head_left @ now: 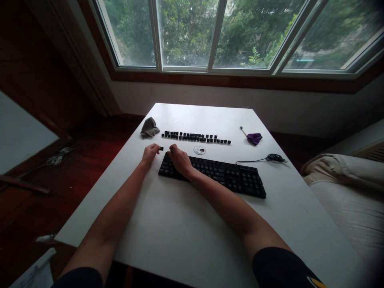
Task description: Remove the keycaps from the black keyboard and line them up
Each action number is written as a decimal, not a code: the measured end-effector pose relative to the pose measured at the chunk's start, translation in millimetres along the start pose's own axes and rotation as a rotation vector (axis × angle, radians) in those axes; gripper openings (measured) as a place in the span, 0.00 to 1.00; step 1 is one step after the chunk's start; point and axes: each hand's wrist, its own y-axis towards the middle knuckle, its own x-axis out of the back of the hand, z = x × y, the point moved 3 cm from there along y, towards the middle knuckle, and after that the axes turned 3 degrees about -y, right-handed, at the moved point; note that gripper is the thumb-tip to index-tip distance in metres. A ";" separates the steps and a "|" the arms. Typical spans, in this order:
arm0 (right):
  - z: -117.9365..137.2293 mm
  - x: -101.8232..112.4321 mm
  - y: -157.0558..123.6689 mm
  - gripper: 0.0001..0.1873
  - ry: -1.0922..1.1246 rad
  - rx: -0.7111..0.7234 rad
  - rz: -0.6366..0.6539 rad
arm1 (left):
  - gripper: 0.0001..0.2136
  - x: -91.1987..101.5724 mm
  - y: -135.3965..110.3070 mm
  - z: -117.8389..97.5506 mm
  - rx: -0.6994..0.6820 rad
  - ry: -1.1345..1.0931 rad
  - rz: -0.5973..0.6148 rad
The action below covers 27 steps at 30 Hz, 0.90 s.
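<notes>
A black keyboard (222, 176) lies on the white table (180, 232). My left hand (150, 153) is just off the keyboard's far left corner, fingers pinched on a small black keycap (161, 149). Over that same left end rests my right hand (179, 158), fingers curled around something small and dark that I cannot make out. Beyond the hands, two rows of loose black keycaps (196, 137) lie on the table.
A grey cloth (149, 128) is at the far left of the table. A brush with a purple cloth (253, 137) lies far right. A round cable grommet (199, 150) and the keyboard's coiled cable (274, 158) are near. A sofa (345, 180) stands right.
</notes>
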 end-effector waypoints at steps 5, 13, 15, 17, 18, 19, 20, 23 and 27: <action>-2.0 2.8 -0.9 0.12 -0.010 0.002 -0.013 | 0.11 12.7 11.5 9.7 0.026 0.028 -0.096; -4.1 5.8 -1.1 0.10 0.076 -0.001 -0.029 | 0.13 12.4 47.3 16.0 -0.061 0.499 -0.047; -3.9 6.8 -1.1 0.10 0.085 -0.013 -0.018 | 0.12 10.1 57.6 16.2 -0.075 0.578 -0.055; -3.3 7.3 -1.4 0.10 0.084 -0.020 -0.010 | 0.11 7.4 67.2 17.1 -0.073 0.634 -0.075; -3.0 7.3 -1.6 0.10 0.082 -0.020 -0.009 | 0.11 5.9 71.8 18.0 -0.065 0.652 -0.082; -2.8 7.3 -1.8 0.10 0.079 -0.020 -0.009 | 0.12 4.5 76.1 19.0 -0.055 0.665 -0.085; -2.7 7.1 -2.0 0.10 0.076 -0.021 -0.011 | 0.12 3.1 80.3 20.1 -0.047 0.673 -0.086; -2.9 6.2 -2.1 0.11 0.070 -0.025 -0.011 | 0.12 -0.3 90.9 22.9 -0.051 0.692 -0.084; -2.6 5.5 -2.1 0.10 0.068 -0.018 -0.005 | 0.14 -2.9 98.4 25.3 -0.069 0.714 -0.067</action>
